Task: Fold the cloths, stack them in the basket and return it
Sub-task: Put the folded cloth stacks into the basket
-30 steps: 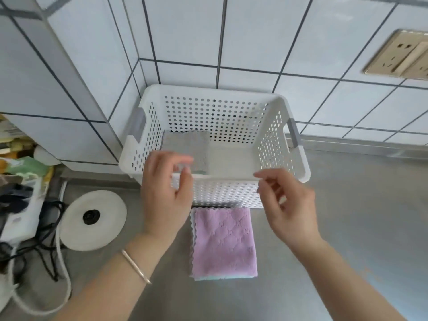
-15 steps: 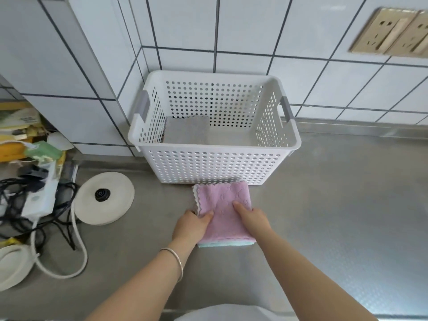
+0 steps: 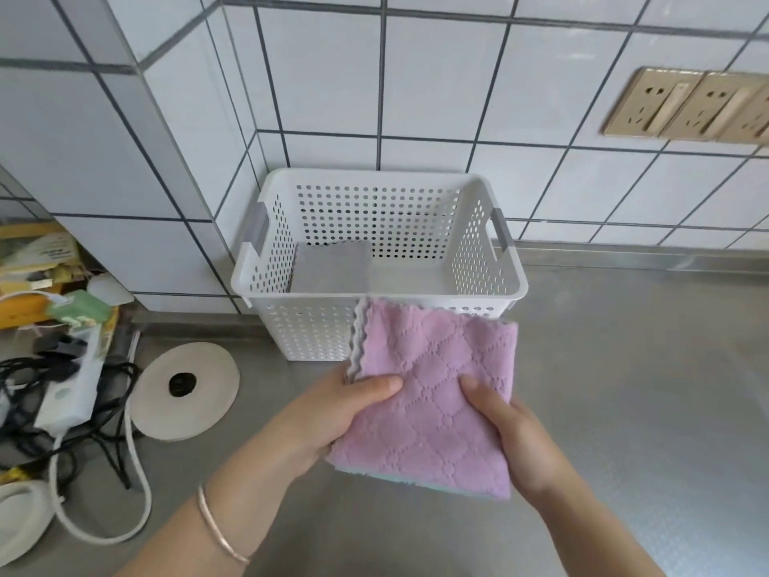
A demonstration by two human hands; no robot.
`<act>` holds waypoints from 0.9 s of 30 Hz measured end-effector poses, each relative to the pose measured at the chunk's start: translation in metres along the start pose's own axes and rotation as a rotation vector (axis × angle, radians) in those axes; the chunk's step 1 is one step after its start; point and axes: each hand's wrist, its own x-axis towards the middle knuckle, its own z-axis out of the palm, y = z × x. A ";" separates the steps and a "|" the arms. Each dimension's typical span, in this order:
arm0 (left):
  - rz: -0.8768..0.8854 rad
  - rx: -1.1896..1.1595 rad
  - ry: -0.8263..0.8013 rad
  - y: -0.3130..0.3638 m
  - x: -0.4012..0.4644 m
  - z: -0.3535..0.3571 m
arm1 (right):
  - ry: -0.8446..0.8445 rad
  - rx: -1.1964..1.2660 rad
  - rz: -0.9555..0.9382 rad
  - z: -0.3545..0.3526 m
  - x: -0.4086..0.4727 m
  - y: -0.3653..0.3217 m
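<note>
Holding the folded pink cloth (image 3: 432, 393) between them, the left hand (image 3: 333, 414) and right hand (image 3: 516, 439) pinched its near edge above the desk (image 3: 624, 389). One grey cloth (image 3: 333, 268) already lay in the basket (image 3: 478, 291); stacking and returning remained.

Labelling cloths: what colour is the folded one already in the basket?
Grey cloth, plain, lying at the white basket's left side; head view.

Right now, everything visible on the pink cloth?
The pink cloth is folded into a rough rectangle of plush, quilted-looking fabric with a scalloped grey edge and a teal layer showing at its near edge. The left hand and right hand grip its sides, its far edge just before the white basket.
</note>
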 end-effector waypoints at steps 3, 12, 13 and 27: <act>0.210 0.144 0.061 0.054 -0.012 -0.001 | -0.006 -0.055 -0.161 0.008 -0.003 -0.052; 0.386 0.258 0.412 0.159 0.076 -0.047 | 0.180 -0.047 -0.187 0.014 0.126 -0.159; 0.309 0.247 0.433 0.160 0.095 -0.052 | 0.159 -0.043 -0.114 0.011 0.144 -0.160; -0.274 0.447 0.159 0.091 0.280 -0.073 | 0.281 -0.857 0.425 -0.033 0.290 -0.106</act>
